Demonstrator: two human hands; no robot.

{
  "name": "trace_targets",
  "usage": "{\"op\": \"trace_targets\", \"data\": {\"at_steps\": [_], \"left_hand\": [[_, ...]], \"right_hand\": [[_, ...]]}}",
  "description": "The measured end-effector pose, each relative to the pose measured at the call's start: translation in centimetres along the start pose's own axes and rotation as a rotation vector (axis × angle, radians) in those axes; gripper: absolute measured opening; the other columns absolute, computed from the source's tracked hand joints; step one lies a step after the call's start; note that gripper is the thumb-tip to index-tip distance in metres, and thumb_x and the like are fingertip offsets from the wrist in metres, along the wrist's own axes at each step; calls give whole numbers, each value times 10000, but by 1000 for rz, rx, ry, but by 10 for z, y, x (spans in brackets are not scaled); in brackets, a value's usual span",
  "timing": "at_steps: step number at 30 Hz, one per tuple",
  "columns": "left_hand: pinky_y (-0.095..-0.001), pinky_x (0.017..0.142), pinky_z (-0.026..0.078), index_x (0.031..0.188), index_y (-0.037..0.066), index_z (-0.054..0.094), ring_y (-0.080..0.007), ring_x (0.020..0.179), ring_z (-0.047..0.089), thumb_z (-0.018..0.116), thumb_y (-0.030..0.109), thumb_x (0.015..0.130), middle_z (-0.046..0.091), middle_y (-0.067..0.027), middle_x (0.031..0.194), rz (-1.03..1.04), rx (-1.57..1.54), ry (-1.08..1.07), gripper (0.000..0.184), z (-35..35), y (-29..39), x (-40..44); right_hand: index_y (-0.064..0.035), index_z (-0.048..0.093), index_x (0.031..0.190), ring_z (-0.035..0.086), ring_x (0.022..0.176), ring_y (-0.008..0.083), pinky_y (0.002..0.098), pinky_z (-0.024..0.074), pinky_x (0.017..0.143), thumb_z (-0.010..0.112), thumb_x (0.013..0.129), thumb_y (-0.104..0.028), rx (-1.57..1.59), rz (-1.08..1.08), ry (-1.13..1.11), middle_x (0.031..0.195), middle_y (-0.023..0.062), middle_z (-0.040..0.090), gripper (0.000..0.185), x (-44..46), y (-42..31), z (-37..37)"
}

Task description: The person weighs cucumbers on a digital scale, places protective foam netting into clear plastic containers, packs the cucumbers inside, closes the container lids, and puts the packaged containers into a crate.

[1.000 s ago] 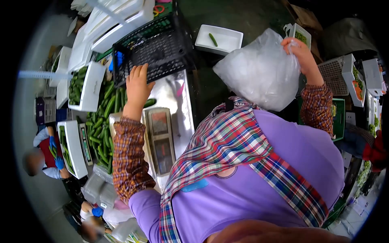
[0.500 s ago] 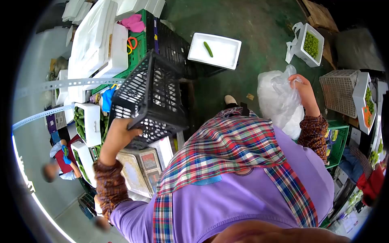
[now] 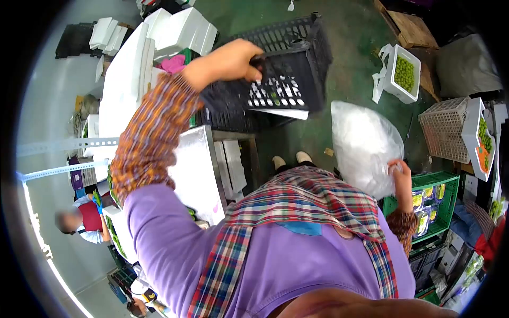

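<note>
My left hand is closed on the near rim of a black plastic crate with slotted walls. The crate is held up over a white foam tray, whose corner shows beneath it. Through the slots a bit of green is visible. Low on the right, my right hand grips the gathered edge of a clear plastic bag, which bulges with white contents I cannot make out. The bag hangs beside the plaid apron.
A metal-topped table stands at my left, with white foam boxes stacked beyond. On the right are a foam box of green fruit, a beige crate and a green crate of packs. Another person is at far left.
My left hand has carried the black crate forward and right, from the table side to above the foam tray. My right hand and the bag have come lower, nearer my body.
</note>
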State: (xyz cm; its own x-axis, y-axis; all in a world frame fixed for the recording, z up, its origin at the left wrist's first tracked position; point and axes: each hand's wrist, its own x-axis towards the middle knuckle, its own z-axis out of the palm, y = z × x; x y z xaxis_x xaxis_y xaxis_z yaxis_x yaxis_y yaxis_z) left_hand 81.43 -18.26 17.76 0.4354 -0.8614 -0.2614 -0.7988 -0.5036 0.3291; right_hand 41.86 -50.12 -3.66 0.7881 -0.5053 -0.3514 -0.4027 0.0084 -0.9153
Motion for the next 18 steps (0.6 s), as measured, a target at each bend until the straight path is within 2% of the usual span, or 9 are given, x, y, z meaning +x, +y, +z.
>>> {"op": "trace_targets", "data": {"at_steps": [2,4,6,8,9,12,14,15,18], "left_hand": [[-375,704,495,880,3,642,-304,791,635,743,136,652,652,-173,830,-8,239,58,283,-9,-41,45],[-396,797,483,1056,62,610,-340,916,600,757,301,671,626,-158,1019,-83,677,418,476,15,-129,90],[-407,831,470,1088,45,594,-355,950,586,716,324,716,608,-165,1059,-188,653,639,481,24,-86,95],[-375,862,468,1113,43,581,-322,999,585,695,285,749,621,-146,1074,-25,155,722,452,65,-84,111],[-369,848,471,1111,34,576,-321,973,594,683,277,765,627,-157,1038,-50,-69,656,436,89,-66,103],[-371,814,468,1064,21,582,-324,932,601,656,264,792,624,-169,997,-5,-155,490,373,186,-55,62],[-374,776,473,1051,25,585,-328,884,604,638,282,808,623,-177,966,-166,-293,358,358,241,-47,13],[-357,754,483,1050,26,589,-317,876,613,638,282,810,626,-184,947,-349,-411,159,354,254,-39,-10],[-343,737,492,1017,10,603,-268,848,629,668,267,788,648,-157,928,-560,-651,282,350,337,-35,-94]], "right_hand": [[-17,593,848,467,701,68,190,367,646,433,730,37,116,35,86,758,-15,529,206,-22,15,-8],[-10,587,851,467,687,75,191,366,647,429,731,33,172,-29,125,745,-11,525,203,-42,31,-4],[-6,595,859,467,669,77,191,367,643,434,758,20,238,53,144,726,-8,525,191,-50,23,6],[-3,601,870,471,679,73,187,367,641,442,770,12,181,4,116,739,-6,531,189,-40,34,12],[-5,605,877,474,686,70,185,368,641,447,772,6,214,9,106,750,-6,537,190,-36,28,21],[-14,610,884,480,701,67,186,368,640,475,772,-9,151,-47,7,761,-9,541,176,-10,18,47],[-15,607,881,481,730,75,204,373,668,515,774,-43,149,-66,-87,772,-4,541,144,11,1,66],[-14,604,883,485,739,80,209,376,677,516,776,-46,159,-89,-163,779,-2,543,142,21,-8,75],[-12,595,885,491,746,87,214,380,688,511,779,-39,187,-84,-363,787,1,544,138,40,-40,104]]}}
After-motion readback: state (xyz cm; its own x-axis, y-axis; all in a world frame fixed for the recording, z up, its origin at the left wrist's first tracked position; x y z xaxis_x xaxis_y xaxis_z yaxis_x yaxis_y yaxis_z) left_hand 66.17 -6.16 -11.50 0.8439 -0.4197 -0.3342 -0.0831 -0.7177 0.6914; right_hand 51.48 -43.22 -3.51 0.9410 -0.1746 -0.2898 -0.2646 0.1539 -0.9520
